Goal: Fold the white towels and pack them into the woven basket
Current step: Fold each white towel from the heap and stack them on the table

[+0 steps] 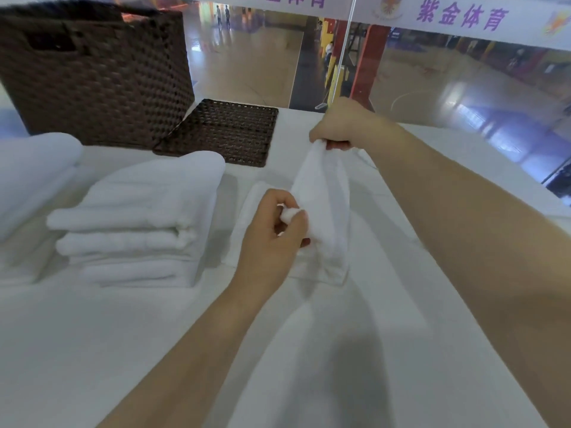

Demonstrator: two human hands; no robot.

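Overhead, both hands' fingers pinch a limp white towel (321,193), right hand (336,128) above left hand (272,239).

1. At the upper left of the frame we see a tall dark-brown woven wicker basket (92,78), its weave coarse, ridged and matt.
2. Just right of it lies a flat dark-brown woven wicker lid (228,131) with the same rough weave.
3. The stack of folded white terry-cloth towels (139,223) at middle left looks soft, thick and matt.
4. The thin white cloth towel (321,193) held at centre looks smoother and limp.
5. The white cloth-covered table (92,350) is matt.
6. The tan hall floor (247,66) at the top is glossy, with reflections.
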